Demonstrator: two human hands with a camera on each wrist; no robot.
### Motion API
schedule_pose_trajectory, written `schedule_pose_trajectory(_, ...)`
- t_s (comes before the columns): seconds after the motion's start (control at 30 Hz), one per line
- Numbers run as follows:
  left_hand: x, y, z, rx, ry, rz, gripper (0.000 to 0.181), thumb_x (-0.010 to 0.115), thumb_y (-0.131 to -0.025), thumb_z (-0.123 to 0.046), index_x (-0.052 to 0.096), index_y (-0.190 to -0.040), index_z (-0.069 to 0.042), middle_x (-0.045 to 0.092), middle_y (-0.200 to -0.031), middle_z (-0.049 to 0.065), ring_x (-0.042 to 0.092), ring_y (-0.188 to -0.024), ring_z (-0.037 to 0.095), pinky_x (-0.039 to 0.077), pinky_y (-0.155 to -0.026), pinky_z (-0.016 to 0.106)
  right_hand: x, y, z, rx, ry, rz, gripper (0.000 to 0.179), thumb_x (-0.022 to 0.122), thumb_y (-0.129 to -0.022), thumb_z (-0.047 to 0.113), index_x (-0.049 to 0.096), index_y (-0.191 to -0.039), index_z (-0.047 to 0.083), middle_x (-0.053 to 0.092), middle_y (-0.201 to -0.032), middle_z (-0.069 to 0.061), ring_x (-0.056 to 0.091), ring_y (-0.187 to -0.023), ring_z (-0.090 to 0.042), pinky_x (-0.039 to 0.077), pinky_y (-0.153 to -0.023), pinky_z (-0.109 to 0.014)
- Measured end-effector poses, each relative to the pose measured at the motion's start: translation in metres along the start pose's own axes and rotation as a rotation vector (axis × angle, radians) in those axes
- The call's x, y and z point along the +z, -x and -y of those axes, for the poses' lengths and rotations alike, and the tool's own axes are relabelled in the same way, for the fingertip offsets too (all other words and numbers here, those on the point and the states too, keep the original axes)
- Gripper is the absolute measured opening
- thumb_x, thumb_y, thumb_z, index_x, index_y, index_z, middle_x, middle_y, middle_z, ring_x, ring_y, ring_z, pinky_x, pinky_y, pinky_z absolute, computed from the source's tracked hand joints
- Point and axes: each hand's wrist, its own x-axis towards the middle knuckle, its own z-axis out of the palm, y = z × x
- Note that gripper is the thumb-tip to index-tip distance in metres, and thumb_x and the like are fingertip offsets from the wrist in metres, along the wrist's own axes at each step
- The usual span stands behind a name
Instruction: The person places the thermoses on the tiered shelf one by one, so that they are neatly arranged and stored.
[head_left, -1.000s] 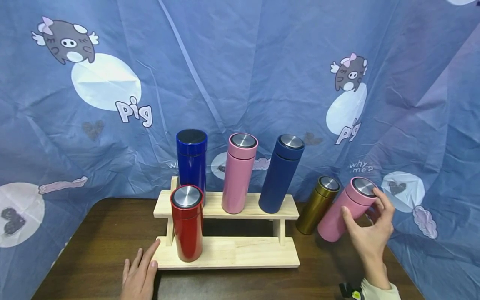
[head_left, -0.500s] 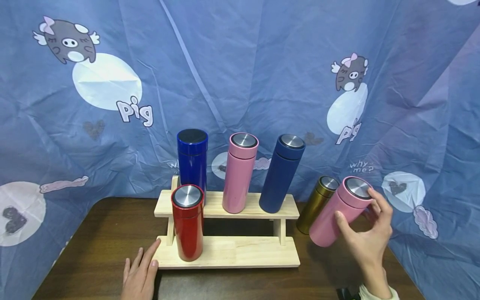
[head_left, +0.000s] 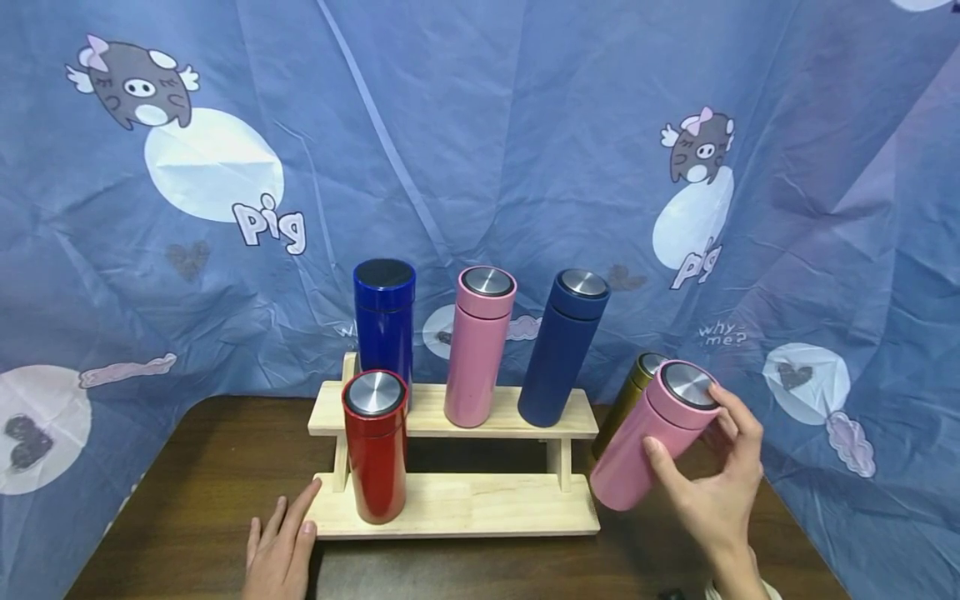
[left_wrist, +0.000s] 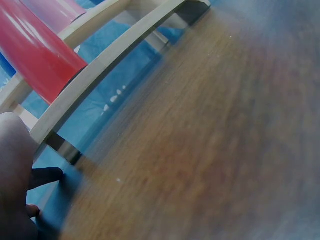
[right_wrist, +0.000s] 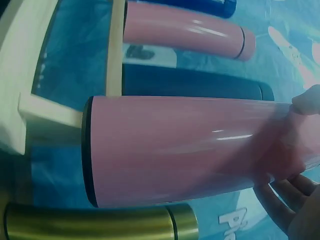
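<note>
My right hand (head_left: pixel 712 492) grips a pink thermos bottle (head_left: pixel 645 442) near its steel-topped lid, thumb on one side and fingers on the other. The bottle tilts, its base close to the right end of the wooden rack (head_left: pixel 510 508). In the right wrist view the same pink bottle (right_wrist: pixel 180 150) fills the middle, its dark base edge toward the rack. At the rack's lower left end my left hand (head_left: pixel 277 550) rests with fingers extended, touching the lower board. A red thermos (head_left: pixel 378 458) stands on that board, near the left hand.
On the upper board stand a glossy blue thermos (head_left: pixel 385 333), another pink thermos (head_left: pixel 480 350) and a dark blue thermos (head_left: pixel 564 350). A gold thermos (head_left: pixel 626 400) stands on the brown table (head_left: pixel 450 575), partly behind the held bottle. A blue printed cloth (head_left: pixel 480 125) hangs behind.
My right hand has carried the pink thermos leftward and toward me, from the right of the gold thermos to in front of it. My left hand stays in place.
</note>
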Motion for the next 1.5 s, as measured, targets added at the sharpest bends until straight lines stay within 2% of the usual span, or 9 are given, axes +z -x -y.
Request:
schedule_pose_trajectory(0.2, 0.000, 0.001, 0.001, 0.009, 0.008, -0.010, 0.044, 0.041, -0.118, -0.018, 0.053, -0.160, -0.013, 0.060, -0.154, 0.028, 0.042, -0.141, 0.077, 0.003, -0.125, 0.084, 0.011, 0.007, 0.006, -0.024, -0.008, 0.051, 0.090, 0.091, -0.072, -0.009, 0.045, -0.148, -0.019, 0.072, -0.137, -0.002, 0.072, -0.120, -0.011, 0.056, -0.099, -0.018)
schedule_pose_trajectory(0.4, 0.000, 0.000, 0.002, 0.010, 0.006, -0.017, 0.044, 0.042, -0.118, -0.018, 0.054, -0.160, -0.013, 0.060, -0.154, 0.027, 0.043, -0.141, 0.077, 0.004, -0.125, 0.084, 0.024, 0.016, 0.010, -0.049, -0.022, 0.094, 0.092, 0.098, -0.088, 0.030, 0.046, -0.145, -0.021, 0.069, -0.143, 0.000, 0.071, -0.123, -0.009, 0.055, -0.103, -0.016)
schedule_pose_trajectory(0.53, -0.001, 0.000, 0.002, 0.008, 0.003, -0.009, 0.044, 0.042, -0.118, -0.018, 0.053, -0.161, -0.013, 0.059, -0.156, 0.026, 0.042, -0.141, 0.077, 0.003, -0.125, 0.084, 0.031, 0.020, 0.014, -0.060, -0.034, 0.114, 0.095, 0.095, -0.091, 0.041, 0.047, -0.144, -0.021, 0.069, -0.143, 0.000, 0.071, -0.122, -0.008, 0.055, -0.104, -0.017)
schedule_pose_trajectory(0.77, 0.001, 0.001, 0.002, 0.021, 0.008, -0.021, 0.044, 0.042, -0.118, -0.017, 0.054, -0.160, -0.014, 0.060, -0.152, 0.028, 0.043, -0.140, 0.076, 0.004, -0.126, 0.084, 0.040, 0.027, 0.019, -0.083, -0.049, 0.136, 0.094, 0.092, -0.093, 0.045, 0.047, -0.143, -0.022, 0.069, -0.144, -0.002, 0.071, -0.123, -0.009, 0.055, -0.104, -0.018)
schedule_pose_trajectory(0.93, 0.001, 0.001, 0.002, 0.027, 0.012, -0.028, 0.044, 0.042, -0.117, -0.016, 0.054, -0.160, -0.013, 0.061, -0.151, 0.031, 0.043, -0.140, 0.076, 0.004, -0.126, 0.083, 0.051, 0.035, 0.019, -0.082, -0.077, 0.171, 0.091, 0.092, -0.094, 0.041, 0.047, -0.144, -0.021, 0.071, -0.141, -0.002, 0.072, -0.120, -0.009, 0.056, -0.098, -0.016)
schedule_pose_trajectory(1.07, 0.002, 0.001, 0.002, 0.030, 0.012, -0.034, 0.044, 0.043, -0.117, -0.016, 0.054, -0.160, -0.014, 0.061, -0.150, 0.032, 0.044, -0.140, 0.076, 0.005, -0.126, 0.083, 0.062, 0.040, 0.020, -0.083, -0.104, 0.196, 0.090, 0.090, -0.095, 0.042, 0.048, -0.144, -0.021, 0.070, -0.143, -0.004, 0.072, -0.124, -0.011, 0.056, -0.103, -0.019)
schedule_pose_trajectory(1.27, 0.002, 0.002, 0.001, 0.018, 0.012, -0.031, 0.044, 0.043, -0.118, -0.017, 0.054, -0.160, -0.014, 0.060, -0.152, 0.030, 0.044, -0.140, 0.076, 0.004, -0.127, 0.081, 0.076, 0.045, 0.023, -0.091, -0.164, 0.220, 0.086, 0.090, -0.096, 0.037, 0.048, -0.143, -0.021, 0.066, -0.152, -0.014, 0.071, -0.128, -0.014, 0.057, -0.107, -0.023)
schedule_pose_trajectory(1.5, 0.001, 0.001, 0.001, 0.004, 0.012, -0.024, 0.044, 0.042, -0.118, -0.018, 0.054, -0.160, -0.013, 0.059, -0.155, 0.027, 0.043, -0.141, 0.076, 0.003, -0.127, 0.082, 0.089, 0.048, 0.028, -0.076, -0.196, 0.234, 0.084, 0.090, -0.096, 0.036, 0.049, -0.144, -0.019, 0.066, -0.149, -0.011, 0.069, -0.131, -0.015, 0.055, -0.111, -0.025)
